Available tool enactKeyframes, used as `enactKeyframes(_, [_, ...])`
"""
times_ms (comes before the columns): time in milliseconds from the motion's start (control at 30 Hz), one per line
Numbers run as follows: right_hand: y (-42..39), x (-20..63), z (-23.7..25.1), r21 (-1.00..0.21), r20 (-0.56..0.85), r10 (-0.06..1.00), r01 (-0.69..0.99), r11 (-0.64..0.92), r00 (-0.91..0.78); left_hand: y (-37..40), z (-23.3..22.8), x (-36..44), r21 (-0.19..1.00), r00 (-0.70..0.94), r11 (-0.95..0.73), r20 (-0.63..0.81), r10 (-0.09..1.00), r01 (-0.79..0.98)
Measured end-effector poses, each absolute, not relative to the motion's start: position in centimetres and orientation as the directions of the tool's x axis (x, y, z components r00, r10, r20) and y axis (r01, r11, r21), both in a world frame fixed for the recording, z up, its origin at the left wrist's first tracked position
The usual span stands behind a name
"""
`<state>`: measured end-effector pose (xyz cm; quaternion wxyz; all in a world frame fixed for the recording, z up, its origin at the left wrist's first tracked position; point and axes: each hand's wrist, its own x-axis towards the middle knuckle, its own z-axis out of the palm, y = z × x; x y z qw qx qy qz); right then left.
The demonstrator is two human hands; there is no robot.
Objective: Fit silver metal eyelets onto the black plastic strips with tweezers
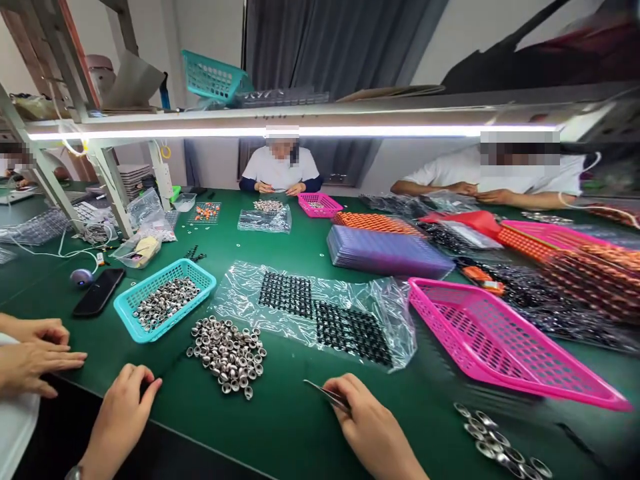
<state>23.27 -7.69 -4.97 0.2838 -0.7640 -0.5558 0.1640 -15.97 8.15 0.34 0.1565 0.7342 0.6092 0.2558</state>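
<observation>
My right hand (367,417) grips metal tweezers (325,393), their tips pointing left over the green table. My left hand (125,407) is at the table's front edge, fingers curled in and thumb forward; what they hold, if anything, is hard to make out. A faint dark strip (175,363) shows near its fingertips. Between my hands, slightly farther back, lies a heap of small silvery ring-shaped cups (225,353). Behind the heap, two black gridded sheets of parts (285,293) rest on a clear plastic bag (240,287).
A turquoise basket (165,333) holds more metal cups. Beside it lies a black phone (99,292). At right are a pink basket (500,360) and larger metal rings (500,440). Another person's hands (40,353) rest at far left. Purple plastic trays (385,250) are stacked behind.
</observation>
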Motion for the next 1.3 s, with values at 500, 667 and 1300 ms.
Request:
enactKeyframes(500, [-7.8,21.4,-2.1,-0.717,-0.006,0.990,0.689,-0.102,0.140,1.4,2.2,-4.2,0.641,0.596,-0.532,0.142,0.791,0.553])
enactKeyframes(667, [-7.6,21.9,-2.4,-0.787,0.009,0.988,0.611,-0.088,0.154,1.6,2.2,-3.0,0.617,0.612,-0.557,0.149,0.777,0.556])
enactKeyframes(1300, [-12.2,21.8,-0.7,-0.955,0.027,0.775,0.245,-0.166,0.632,0.6,1.1,-0.7,-0.011,0.719,-0.953,0.660,0.220,0.301])
